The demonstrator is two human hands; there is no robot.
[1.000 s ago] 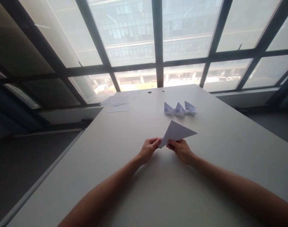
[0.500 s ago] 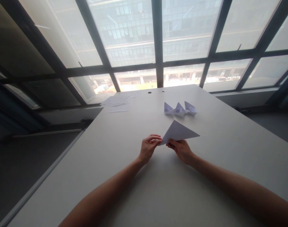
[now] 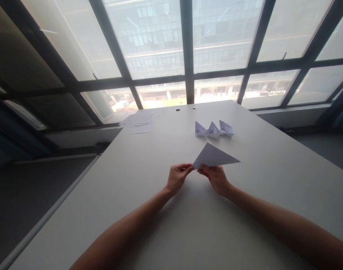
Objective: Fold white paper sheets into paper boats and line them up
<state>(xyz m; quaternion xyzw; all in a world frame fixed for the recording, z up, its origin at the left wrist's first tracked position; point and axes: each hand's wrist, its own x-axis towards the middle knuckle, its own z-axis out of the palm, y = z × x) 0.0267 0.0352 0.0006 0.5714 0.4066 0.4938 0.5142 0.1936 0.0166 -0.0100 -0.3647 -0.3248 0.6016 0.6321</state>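
Note:
A white sheet of paper folded into a triangle (image 3: 213, 154) is held above the table, one point upward and one to the right. My left hand (image 3: 178, 177) pinches its lower left corner between thumb and fingers. Along the lower edge, my right hand (image 3: 214, 177) grips the paper, thumb on the near face and fingers partly hidden beneath. Just beyond the triangle stand three folded paper boats (image 3: 214, 130) in a row, close together.
The white table (image 3: 126, 187) reaches toward a wall of framed windows (image 3: 157, 37). Several loose paper sheets (image 3: 139, 123) lie at its far left. A dark round hole (image 3: 177, 110) is near the far edge.
The fingers of my left hand have closed down onto the paper's left corner. The triangle's right tip has shifted very slightly right. The boats stay put.

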